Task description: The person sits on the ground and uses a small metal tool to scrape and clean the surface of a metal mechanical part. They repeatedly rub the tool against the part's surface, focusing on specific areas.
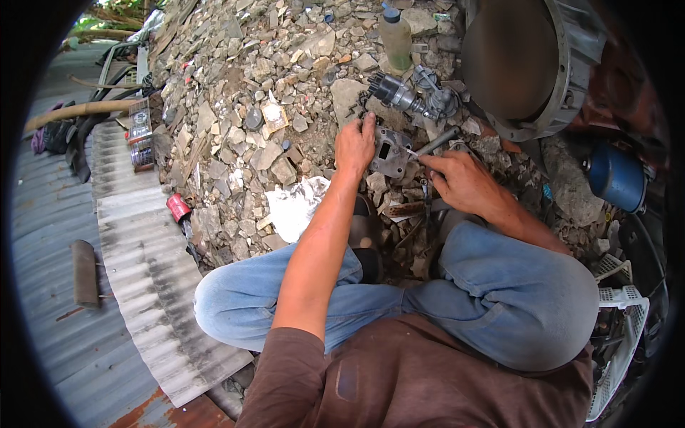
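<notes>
A flat grey metal plate [394, 166] with a dark rectangular slot and small holes sits before me on the stones. My left hand [354, 146] closes on its left edge, fingers pointing away from me. At its right side my right hand [464, 182] has the index finger stretched toward the plate and the thumb apart. A thin, light-coloured tip shows at that fingertip. Just beyond lies a dark rod-like handle [440, 140]; whether the tip belongs to it is unclear. Small dark, chain-like parts [359, 105] lie past my left fingertips.
Farther off lie a black-and-silver cylindrical engine part [399, 93], a bottle with a blue cap [396, 41] and a large round metal housing [564, 71]. A blue canister [615, 176] stands right, above a white plastic crate [631, 314]. White crumpled cloth or paper [296, 207] and corrugated sheets [143, 235] lie left.
</notes>
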{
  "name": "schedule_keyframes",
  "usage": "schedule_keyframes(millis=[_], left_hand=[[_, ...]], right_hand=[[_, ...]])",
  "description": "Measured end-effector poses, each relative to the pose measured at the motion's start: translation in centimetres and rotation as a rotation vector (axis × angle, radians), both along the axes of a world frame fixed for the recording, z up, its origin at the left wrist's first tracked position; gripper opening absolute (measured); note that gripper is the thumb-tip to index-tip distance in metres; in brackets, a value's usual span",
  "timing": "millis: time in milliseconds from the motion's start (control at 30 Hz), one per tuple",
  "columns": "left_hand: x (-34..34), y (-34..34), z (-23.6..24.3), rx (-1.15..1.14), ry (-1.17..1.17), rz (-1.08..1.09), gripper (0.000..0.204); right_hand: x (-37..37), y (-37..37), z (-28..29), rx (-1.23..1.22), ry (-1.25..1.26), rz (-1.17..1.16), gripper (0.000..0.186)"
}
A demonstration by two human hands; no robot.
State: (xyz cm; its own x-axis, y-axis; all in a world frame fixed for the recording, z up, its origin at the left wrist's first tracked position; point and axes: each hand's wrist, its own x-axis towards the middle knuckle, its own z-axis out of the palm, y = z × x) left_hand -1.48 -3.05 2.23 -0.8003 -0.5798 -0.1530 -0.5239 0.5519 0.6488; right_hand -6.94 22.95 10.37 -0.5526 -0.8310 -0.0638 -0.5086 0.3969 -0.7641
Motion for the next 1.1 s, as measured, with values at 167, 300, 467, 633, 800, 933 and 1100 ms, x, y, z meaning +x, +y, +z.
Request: schedule_keyframes(millis=[167,300,467,633,800,933,1100], left_hand=[[0.2,0.3,0.1,0.054,0.016,0.039,0.062],[0.0,0.2,-0.1,0.011,0.058,0.048,0.062],[0.1,0.5,-0.3,0.041,0.024,0.045,0.063],[-0.1,0.6,-0.3,-0.042,0.088,0.033,0.063],[0.2,0.6,-0.3,0.008,0.062,0.051,0.06],[0.1,0.8,-0.3,0.005,0.057,0.058,0.062],[0.3,0.7,-0.3,-0.003,0.066,0.063,0.063]], right_hand=[[-0.5,-2.8,1.7,0.16,0.004,0.053,0.038],[0.3,-2.1,1.7,0.113,-0.045,-0.008,0.037],[-0.2,-2.5,2.6,0.153,-0.106,-0.025,0.038],[0.2,-2.3,2.0,0.101,-0.109,-0.047,0.038],[0.4,-2.1,1.2,0.016,-0.089,-0.051,0.039],[-0.4,-3.4,1.6,0.048,-0.102,-0.079,0.038],[0.3,-2.4,1.8,0.023,-0.095,-0.064,0.039]])
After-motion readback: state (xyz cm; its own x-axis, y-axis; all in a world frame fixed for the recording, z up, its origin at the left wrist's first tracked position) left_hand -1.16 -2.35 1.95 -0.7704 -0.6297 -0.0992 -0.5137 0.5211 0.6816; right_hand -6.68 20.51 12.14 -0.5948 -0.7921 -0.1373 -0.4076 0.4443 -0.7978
